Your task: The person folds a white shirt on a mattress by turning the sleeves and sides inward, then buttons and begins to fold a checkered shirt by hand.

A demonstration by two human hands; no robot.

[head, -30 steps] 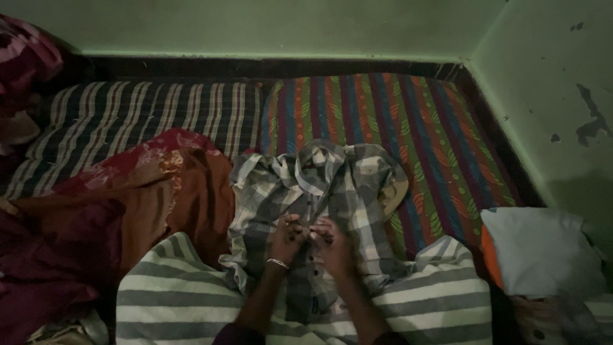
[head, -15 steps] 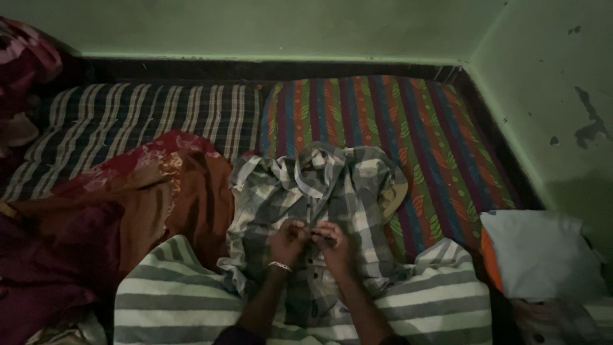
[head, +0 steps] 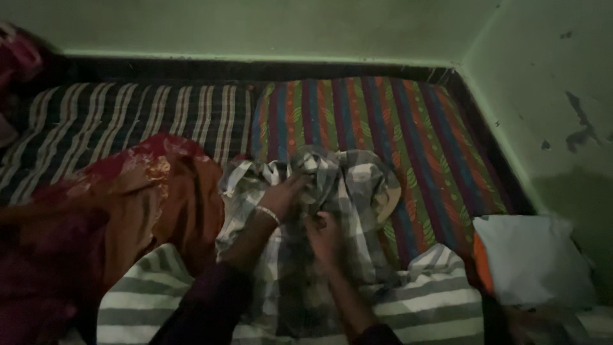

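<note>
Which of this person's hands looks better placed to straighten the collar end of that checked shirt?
Probably the left hand: it lies high on the checked shirt, close to the bunched collar end. The right hand rests lower, near the shirt's middle.

— What is seen of the room?
— A dim corner is shown, enclosed by pale green walls [head: 268, 25]; the right-hand wall [head: 555, 96] is marked by dark patches of peeled paint.
— And the floor?
— It is covered by two mattresses laid side by side: one dark with pale stripes [head: 128, 115], one multicoloured with leaf-patterned stripes [head: 396, 121]. A dark skirting band [head: 255, 69] is seen behind them.
</note>
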